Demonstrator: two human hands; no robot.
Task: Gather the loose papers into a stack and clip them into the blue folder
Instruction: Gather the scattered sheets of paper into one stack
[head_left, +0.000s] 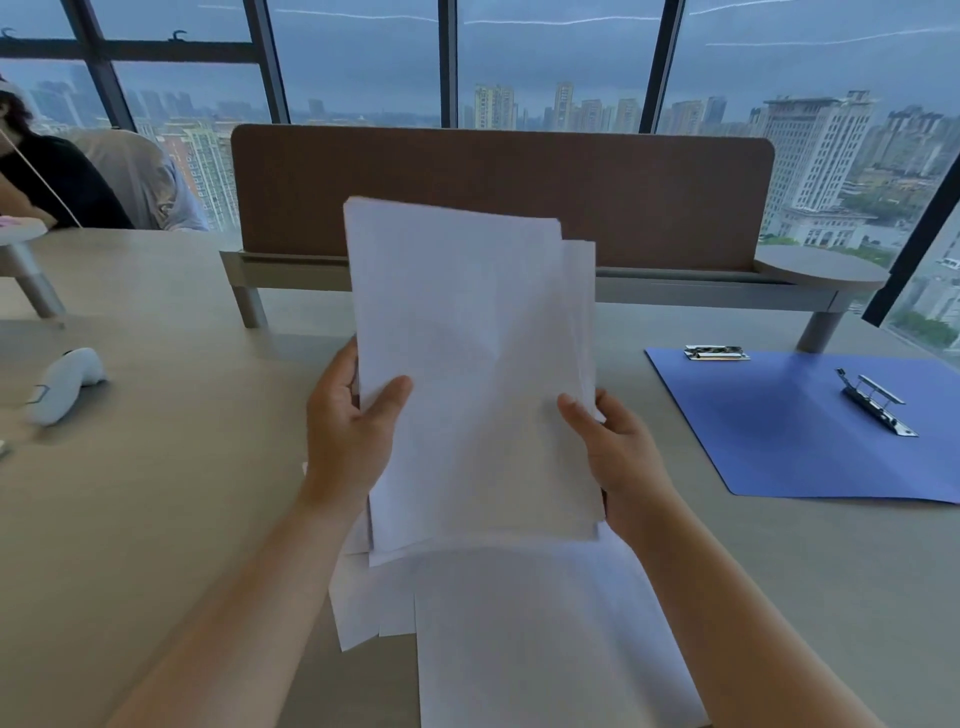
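A stack of white papers (478, 353) stands upright above the desk, its sheets slightly uneven at the top right. My left hand (348, 431) grips its left edge and my right hand (613, 447) grips its right edge, thumbs on the front. More loose white sheets (530, 634) lie flat on the desk below the stack, fanned out toward me. The blue folder (800, 436) lies open on the desk at the right, with a metal clip (875, 402) fixed on it and a second metal clip (716, 352) at its top left edge.
A brown divider panel (519, 192) on a raised shelf crosses the back of the beige desk (156, 493). A white controller (62, 384) lies at the left. A person sits at the far left by the windows.
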